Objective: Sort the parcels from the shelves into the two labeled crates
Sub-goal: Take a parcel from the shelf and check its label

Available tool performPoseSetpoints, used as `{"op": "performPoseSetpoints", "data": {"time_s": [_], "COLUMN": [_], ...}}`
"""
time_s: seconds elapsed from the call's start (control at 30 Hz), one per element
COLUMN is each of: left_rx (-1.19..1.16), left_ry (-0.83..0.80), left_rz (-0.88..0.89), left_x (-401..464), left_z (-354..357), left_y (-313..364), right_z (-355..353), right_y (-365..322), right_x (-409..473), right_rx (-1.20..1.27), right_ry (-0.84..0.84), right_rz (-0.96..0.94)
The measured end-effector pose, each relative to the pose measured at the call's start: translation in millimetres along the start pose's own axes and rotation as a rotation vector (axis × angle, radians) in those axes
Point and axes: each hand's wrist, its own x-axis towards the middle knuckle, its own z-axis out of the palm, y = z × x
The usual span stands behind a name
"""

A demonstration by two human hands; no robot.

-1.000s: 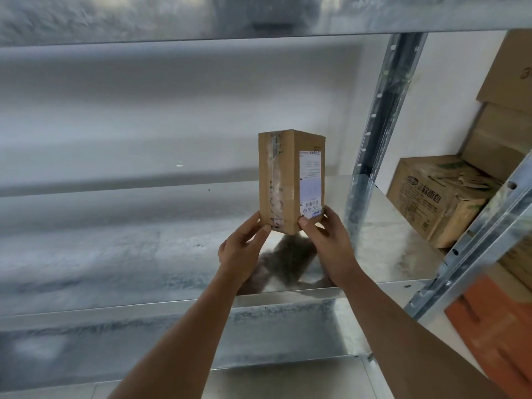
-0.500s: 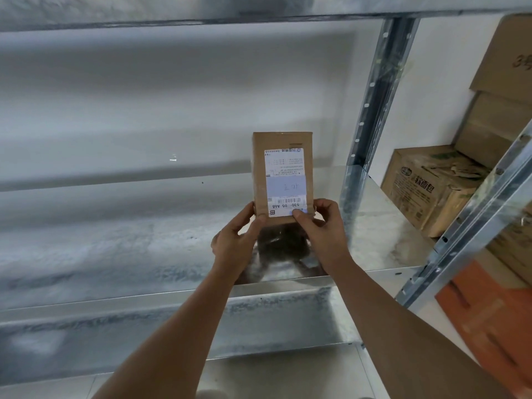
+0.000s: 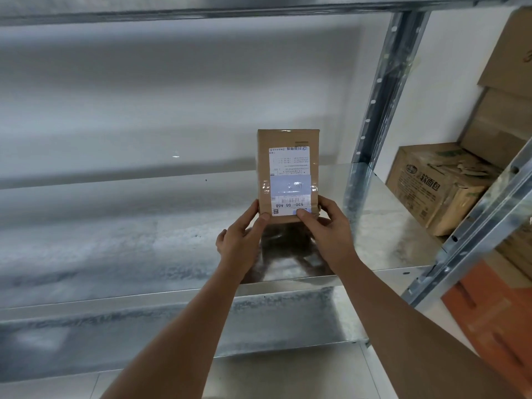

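Note:
A small brown cardboard parcel (image 3: 288,139) stands upright above the metal shelf (image 3: 115,240), its white shipping label facing me upside down. My left hand (image 3: 240,240) pinches its lower left corner, thumb on the front. My right hand (image 3: 328,228) pinches the lower right corner, with the thumb lying across the label's bottom edge. Both hands hold the parcel up in front of me. No crate is in view.
A steel upright (image 3: 383,90) stands just right of the parcel. Beyond it, a printed carton (image 3: 437,185) and stacked brown boxes (image 3: 506,82) sit on the neighbouring shelf. An orange box (image 3: 495,318) lies at the lower right. Another shelf board (image 3: 201,7) runs overhead.
The parcel has turned from showing an edge to showing its labelled face squarely. Both hands kept their grip at its bottom corners.

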Motion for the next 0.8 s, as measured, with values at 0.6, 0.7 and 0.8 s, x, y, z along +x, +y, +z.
{"op": "performPoseSetpoints", "data": {"time_s": [0.6, 0.7, 0.8], "left_rx": [-0.06, -0.108, -0.137], "left_ry": [-0.205, -0.279, -0.329], "left_rz": [-0.118, -0.191, -0.217], "left_x": [14, 8, -16], "left_z": [-13, -31, -58], "left_y": [12, 37, 79], "right_z": [9, 8, 4], "right_y": [-31, -67, -104], "right_x": [-5, -15, -35], "right_rx": [-0.041, -0.102, -0.145], "right_ry": [0.012, -0.011, -0.012], "right_rz": [0.158, 0.197, 0.232]}}
